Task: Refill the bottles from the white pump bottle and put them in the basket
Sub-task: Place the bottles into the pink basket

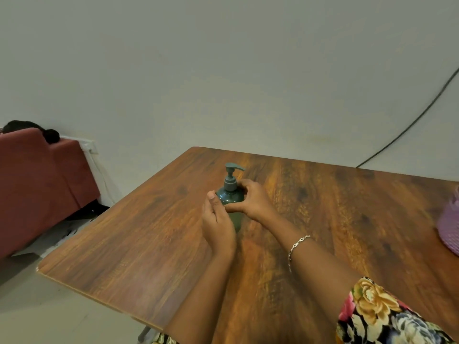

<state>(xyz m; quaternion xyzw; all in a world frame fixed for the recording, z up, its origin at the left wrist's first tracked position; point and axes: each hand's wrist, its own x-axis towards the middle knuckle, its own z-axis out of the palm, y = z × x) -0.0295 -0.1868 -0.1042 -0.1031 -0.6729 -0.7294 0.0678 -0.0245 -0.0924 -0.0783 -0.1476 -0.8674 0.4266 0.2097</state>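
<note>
A green pump bottle (225, 194) is standing upright on the wooden bench (119, 234), toward the far left part of the top and well in from the edges. Its pump head (233, 167) is sitting on top, with the spout pointing to the right. Both arms are reaching in from the near right corner. The right grip (250, 201) is clasping the bottle at the shoulder, just under the pump collar: its fingers are curling round the far side while the thumb is lying across the front. The left grip (218, 219) is resting its palm against the bottle's left side, with the fingers pointing up and nearly straight, not wrapping round it, so the lower body of the bottle is showing only between the two wrists. A thin chain bracelet (296, 245) is hanging on the right forearm, and a floral sleeve (380, 316) is covering the upper arm at the bottom right. A purple basket (450, 224) is sitting on the bench at the right edge of the view, blurred and cut off, well apart from the bottle. A dark red seat (42, 184) is standing on the floor off to the left, against the wall, and a dark cable (412, 122) is running down the wall behind the bench.
</note>
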